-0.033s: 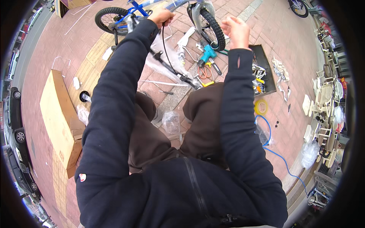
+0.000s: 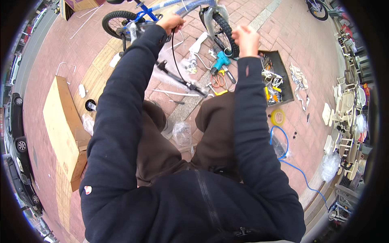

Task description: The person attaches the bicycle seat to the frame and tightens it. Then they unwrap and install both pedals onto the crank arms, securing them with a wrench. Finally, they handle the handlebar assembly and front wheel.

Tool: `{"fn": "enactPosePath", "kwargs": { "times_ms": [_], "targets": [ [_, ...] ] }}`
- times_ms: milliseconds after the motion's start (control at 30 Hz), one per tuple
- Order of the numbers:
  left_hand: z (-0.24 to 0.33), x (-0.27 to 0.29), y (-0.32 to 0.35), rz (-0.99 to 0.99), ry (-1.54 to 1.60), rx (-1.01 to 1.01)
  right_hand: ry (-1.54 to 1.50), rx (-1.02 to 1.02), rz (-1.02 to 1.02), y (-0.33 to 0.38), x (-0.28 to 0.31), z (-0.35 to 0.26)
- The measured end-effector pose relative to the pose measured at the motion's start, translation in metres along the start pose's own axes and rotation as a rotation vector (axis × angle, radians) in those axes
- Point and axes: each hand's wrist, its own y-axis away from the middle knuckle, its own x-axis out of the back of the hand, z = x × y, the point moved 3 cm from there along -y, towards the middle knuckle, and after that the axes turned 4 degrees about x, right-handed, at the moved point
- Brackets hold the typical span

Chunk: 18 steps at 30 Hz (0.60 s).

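Observation:
My left hand [image 2: 172,23] is closed around a black cable [image 2: 173,50], beside the blue bicycle frame [image 2: 156,7]. From that hand the cable curves down to a black handlebar [image 2: 175,76], which hangs low over clear plastic wrap. To the right, my right hand [image 2: 246,40] is raised near the bicycle's front wheel [image 2: 225,34], with its fingers curled together. Whatever they may hold is too small to make out. Below the wheel lie a teal power drill [image 2: 221,62] and orange-handled pliers [image 2: 218,80] on the paving.
An open dark toolbox [image 2: 287,77] full of tools stands right of my right forearm. Nearby lie a yellow tape roll [image 2: 278,117] and a blue hose [image 2: 302,170]. A long cardboard box [image 2: 60,125] rests at the left. Clear plastic [image 2: 182,133] lies between my legs.
My right hand has shifted slightly left and its fingers are curled more tightly. My left hand keeps its place on the cable. The whole view has tilted a little.

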Motion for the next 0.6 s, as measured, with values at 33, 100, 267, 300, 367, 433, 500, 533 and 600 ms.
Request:
{"fn": "enactPosePath", "kwargs": {
  "times_ms": [33, 100, 267, 300, 367, 433, 500, 533, 600],
  "targets": [
    [0.0, 0.001, 0.001, -0.04, 0.047, 0.02, 0.293, -0.054, -0.254, 0.007, -0.009, 0.016],
    [-0.001, 0.004, 0.002, -0.031, 0.107, 0.088, 0.307, -0.188, -0.716, 0.028, -0.065, 0.054],
    [0.01, 0.007, 0.0, -0.102, 0.422, 0.219, 0.423, -0.009, -1.2, 0.08, -0.156, 0.087],
    [0.016, 0.008, -0.001, -0.101, 0.404, 0.191, 0.153, -0.088, -1.188, 0.085, -0.171, 0.082],
    [0.025, 0.01, 0.001, -0.116, 0.433, 0.102, -0.311, -0.08, -1.061, 0.085, -0.187, 0.063],
    [0.024, 0.013, 0.014, -0.115, 0.578, 0.119, -0.36, -0.554, -0.925, 0.084, -0.191, 0.061],
    [0.02, 0.018, 0.039, -0.111, 0.541, -0.007, -0.493, -0.627, -0.947, 0.084, -0.194, 0.05],
    [0.018, 0.023, 0.055, -0.008, 0.449, -0.156, -0.357, -0.698, -0.954, 0.083, -0.194, 0.048],
    [0.009, 0.042, 0.099, 0.187, 0.187, -0.504, -0.368, -0.704, -0.853, 0.078, -0.193, 0.044]
  ]
}}
